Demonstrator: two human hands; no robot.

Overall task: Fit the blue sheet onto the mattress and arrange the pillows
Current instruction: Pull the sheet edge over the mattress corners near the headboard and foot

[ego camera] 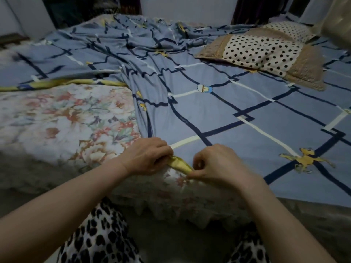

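A blue sheet [237, 103] with dark and white grid lines lies over most of the mattress [62, 118], bunched in folds toward the far left. The mattress's floral cover shows bare at the near left. At the near edge my left hand [146, 157] and my right hand [216, 166] both pinch the sheet's yellow hem [179, 164], a short stretch of it taut between them. Two polka-dot pillows with tan woven ends rest on the sheet at the far right, one nearer [264, 54] and one behind it [288, 30].
A scalloped floral valance [171, 209] hangs below the mattress edge in front of me. My leopard-print clothing [98, 238] is at the bottom. A white wall [186, 6] and dark curtains [254, 10] stand behind the bed.
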